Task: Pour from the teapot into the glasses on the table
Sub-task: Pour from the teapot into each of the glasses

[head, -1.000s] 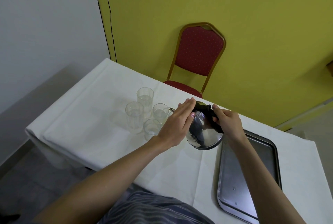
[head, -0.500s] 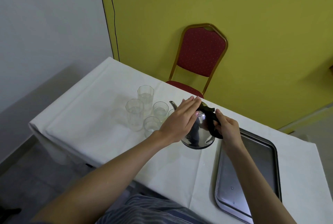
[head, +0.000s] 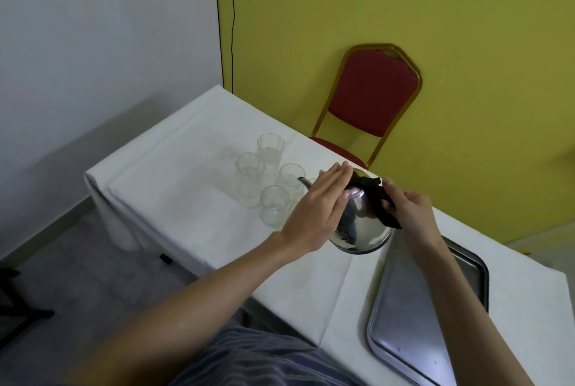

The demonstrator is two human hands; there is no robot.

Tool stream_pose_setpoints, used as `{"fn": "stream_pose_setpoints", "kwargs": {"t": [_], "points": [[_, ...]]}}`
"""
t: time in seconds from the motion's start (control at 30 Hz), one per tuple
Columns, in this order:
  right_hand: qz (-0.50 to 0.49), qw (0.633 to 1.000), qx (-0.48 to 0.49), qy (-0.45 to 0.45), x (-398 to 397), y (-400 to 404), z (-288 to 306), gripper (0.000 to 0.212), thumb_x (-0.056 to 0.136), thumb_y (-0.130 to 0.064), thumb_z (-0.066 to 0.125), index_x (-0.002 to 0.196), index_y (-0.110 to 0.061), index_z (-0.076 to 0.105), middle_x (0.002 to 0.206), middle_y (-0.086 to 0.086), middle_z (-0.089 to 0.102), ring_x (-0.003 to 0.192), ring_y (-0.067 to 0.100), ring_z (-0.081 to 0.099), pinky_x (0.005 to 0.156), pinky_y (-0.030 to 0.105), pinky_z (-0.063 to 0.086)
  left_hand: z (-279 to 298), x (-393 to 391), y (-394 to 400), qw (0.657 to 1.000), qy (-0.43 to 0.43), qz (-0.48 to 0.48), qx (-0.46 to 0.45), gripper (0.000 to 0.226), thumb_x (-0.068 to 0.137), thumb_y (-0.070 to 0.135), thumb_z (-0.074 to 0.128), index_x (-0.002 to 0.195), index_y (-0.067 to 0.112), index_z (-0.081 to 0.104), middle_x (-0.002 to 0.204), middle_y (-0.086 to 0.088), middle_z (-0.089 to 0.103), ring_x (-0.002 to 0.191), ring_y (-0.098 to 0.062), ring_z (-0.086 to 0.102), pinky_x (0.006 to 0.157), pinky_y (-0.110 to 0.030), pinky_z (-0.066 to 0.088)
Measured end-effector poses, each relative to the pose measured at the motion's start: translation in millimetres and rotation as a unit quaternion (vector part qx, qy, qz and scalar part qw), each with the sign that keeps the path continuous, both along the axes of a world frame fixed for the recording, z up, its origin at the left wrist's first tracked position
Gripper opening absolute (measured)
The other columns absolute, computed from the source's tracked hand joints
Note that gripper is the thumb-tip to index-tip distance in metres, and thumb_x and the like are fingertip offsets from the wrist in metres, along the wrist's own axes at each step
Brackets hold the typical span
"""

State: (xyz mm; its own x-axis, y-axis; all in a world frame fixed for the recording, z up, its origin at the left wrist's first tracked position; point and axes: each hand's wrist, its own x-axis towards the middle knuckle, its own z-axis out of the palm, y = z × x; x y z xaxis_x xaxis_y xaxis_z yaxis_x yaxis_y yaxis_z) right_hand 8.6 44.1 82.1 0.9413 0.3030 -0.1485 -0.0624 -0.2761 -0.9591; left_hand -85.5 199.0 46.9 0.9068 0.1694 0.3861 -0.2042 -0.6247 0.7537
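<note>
I saw the teapot (head: pixel 362 224) tilted above the tabletop (head: pixel 193 199), spout toward the glasses (head: pixel 273 174). My right hand (head: pixel 410 214) was clamped on its black handle; my left hand (head: pixel 314 211) lay flat, fingers straight, against its side, hiding part of one glass. A tray (head: pixel 435 317) lay beside, a chair (head: pixel 370 105) behind.

Head-worn view, down over table (head: pixel 193 199)

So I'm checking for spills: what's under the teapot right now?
The teapot is lifted and tilted; beneath it lies white tablecloth beside the tray. The left hand hides the cloth under the spout.
</note>
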Motion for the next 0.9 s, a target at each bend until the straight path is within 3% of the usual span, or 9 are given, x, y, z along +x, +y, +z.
{"fn": "stream_pose_setpoints", "kwargs": {"t": [0.07, 0.17, 0.23, 0.4, 0.53, 0.9], "points": [[0.005, 1.000, -0.026, 0.001, -2, 3, 0, 0.055, 0.085, -0.054, 0.064, 0.059, -0.006, 0.065, 0.073, 0.034, 0.068, 0.068, 0.029, 0.059, 0.067, 0.036, 0.041, -3, -6, -1, 1.000, 0.009, 0.015, -0.018, 0.048, 0.106, 0.022, 0.031, 0.152, 0.009, 0.024, 0.159, -0.003, 0.027, 0.149, -0.010, 0.014, 0.123, -0.034, 0.011], [0.008, 0.997, -0.077, -0.016, -6, 11, 0, 0.050, 0.093, -0.046, 0.062, 0.050, -0.022, 0.070, 0.052, -0.001, 0.062, 0.062, 0.025, 0.053, 0.068, 0.037, 0.040, -9, -15, 3, 0.999, 0.019, 0.033, -0.034, 0.049, 0.106, 0.025, 0.029, 0.153, 0.011, 0.025, 0.159, -0.001, 0.027, 0.149, -0.010, 0.015, 0.123, -0.030, 0.011], [0.012, 0.994, -0.107, -0.028, -9, 16, 1, 0.049, 0.093, -0.047, 0.060, 0.052, -0.023, 0.071, 0.043, -0.009, 0.057, 0.060, 0.023, 0.051, 0.068, 0.036, 0.040, -12, -20, 5, 0.998, 0.027, 0.037, -0.042, 0.049, 0.106, 0.027, 0.028, 0.153, 0.012, 0.024, 0.159, -0.001, 0.026, 0.149, -0.008, 0.015, 0.121, -0.024, 0.011], [0.008, 0.986, -0.160, -0.036, -16, 23, 5, 0.055, 0.094, -0.045, 0.058, 0.046, -0.020, 0.060, 0.037, -0.012, 0.052, 0.058, 0.023, 0.048, 0.066, 0.034, 0.037, -17, -27, 7, 0.996, 0.039, 0.039, -0.066, 0.049, 0.106, 0.026, 0.029, 0.153, 0.015, 0.023, 0.160, -0.001, 0.025, 0.149, -0.009, 0.015, 0.122, -0.027, 0.010], [0.014, 0.983, -0.178, -0.044, -19, 22, 7, 0.047, 0.095, -0.046, 0.057, 0.058, -0.018, 0.067, 0.038, -0.012, 0.052, 0.059, 0.022, 0.049, 0.067, 0.034, 0.038, -21, -29, 7, 0.996, 0.049, 0.036, -0.069, 0.049, 0.106, 0.027, 0.028, 0.154, 0.017, 0.022, 0.160, 0.001, 0.024, 0.149, -0.008, 0.014, 0.122, -0.025, 0.011], [0.026, 0.975, -0.208, -0.068, -24, 21, 5, 0.054, 0.096, -0.047, 0.054, 0.070, -0.002, 0.067, 0.054, 0.001, 0.056, 0.060, 0.024, 0.047, 0.065, 0.034, 0.038, -27, -32, 6, 0.995, 0.069, 0.031, -0.070, 0.049, 0.106, 0.027, 0.029, 0.154, 0.019, 0.020, 0.161, 0.005, 0.021, 0.149, -0.004, 0.010, 0.117, -0.013, 0.008]]}}
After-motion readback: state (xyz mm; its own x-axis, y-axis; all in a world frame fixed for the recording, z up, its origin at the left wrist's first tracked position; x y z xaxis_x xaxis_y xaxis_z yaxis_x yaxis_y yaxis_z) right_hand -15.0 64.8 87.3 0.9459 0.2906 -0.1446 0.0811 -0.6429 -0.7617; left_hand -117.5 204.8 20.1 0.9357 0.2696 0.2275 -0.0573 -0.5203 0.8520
